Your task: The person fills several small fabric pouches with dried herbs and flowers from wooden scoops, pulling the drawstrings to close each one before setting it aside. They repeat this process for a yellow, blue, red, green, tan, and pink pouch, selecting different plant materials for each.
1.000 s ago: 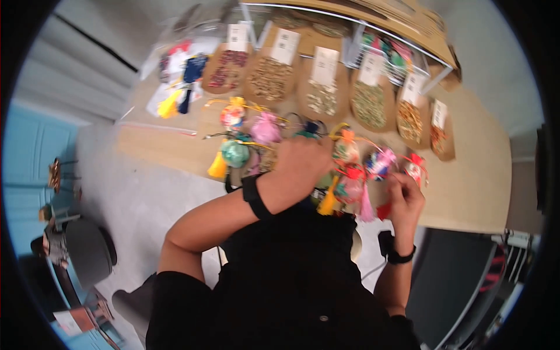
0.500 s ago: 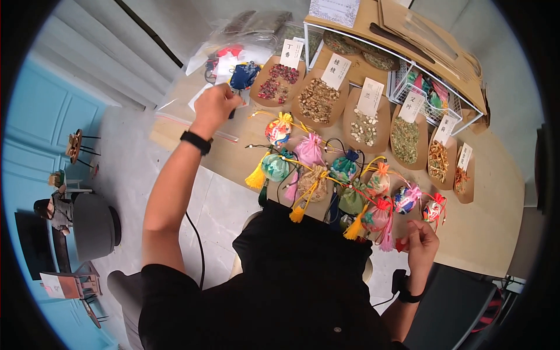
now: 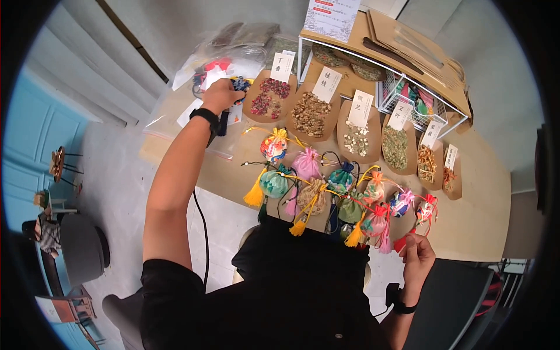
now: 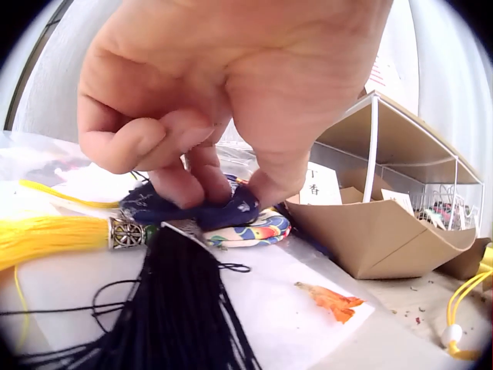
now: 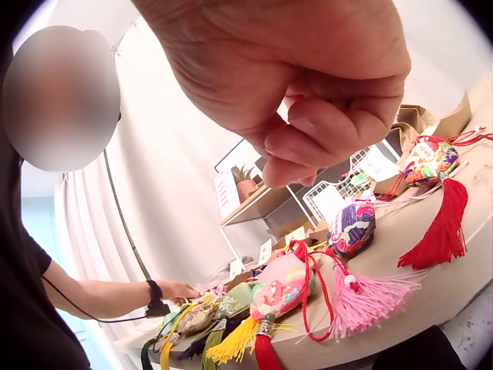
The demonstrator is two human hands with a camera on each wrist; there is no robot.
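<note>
At the far left of the table, my left hand (image 3: 219, 96) reaches down and pinches a navy drawstring pouch (image 4: 158, 202) between thumb and fingers. The pouch's navy tassel (image 4: 181, 285) hangs toward the camera. Beside it lie a yellow tassel (image 4: 62, 233) and a pale, colourfully patterned pouch (image 4: 258, 231). My right hand (image 3: 418, 256) is raised at the table's front edge, fingers curled in and nothing in them. Nearest it is a small red sachet (image 5: 430, 160) with a red tassel (image 5: 443, 223). Several more sachets, one of them pink (image 3: 307, 165), lie between the hands.
Brown paper trays (image 3: 268, 96) of dried herbs with white labels curve along the back. Behind them stands a white-framed wooden shelf (image 3: 373, 44) with a wire basket (image 3: 429, 111). A clear plastic bag (image 3: 175, 131) lies at the left; an orange petal (image 4: 335, 303) rests on white paper.
My left hand has gone from above the middle sachets over to the far left and down onto the navy pouch. The right hand has stayed near the red sachet.
</note>
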